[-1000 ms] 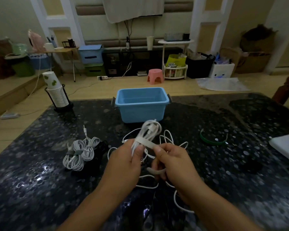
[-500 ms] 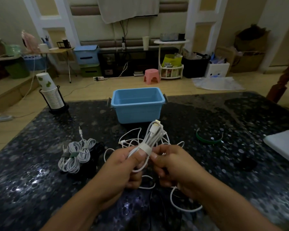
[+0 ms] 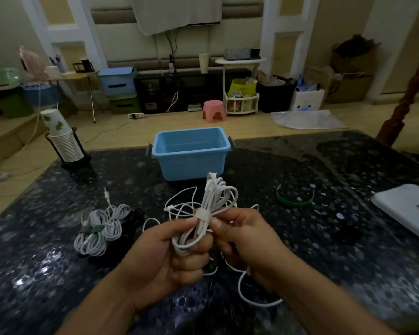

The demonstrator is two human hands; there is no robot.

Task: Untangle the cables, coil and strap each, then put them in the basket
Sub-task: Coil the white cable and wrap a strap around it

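Observation:
A coiled white cable (image 3: 215,199) with a pale strap (image 3: 203,215) round its middle is held above the dark table. My left hand (image 3: 169,252) grips the coil's lower loops. My right hand (image 3: 244,238) pinches the strap and coil from the right. Loose white cable (image 3: 179,204) lies tangled on the table beneath them. A strapped white coil (image 3: 99,228) lies at the left beside a black cable (image 3: 131,221). The blue basket (image 3: 191,163) stands behind, nothing visible inside it.
A green strap (image 3: 294,201) lies on the table at the right, and a white flat object (image 3: 406,209) sits at the right edge. A stack of paper cups (image 3: 63,141) in a black holder stands at the table's back left corner.
The strap's loose end, hanging from my right hand a second ago, is now wrapped round the coil. Both hands have closed in on the bundle.

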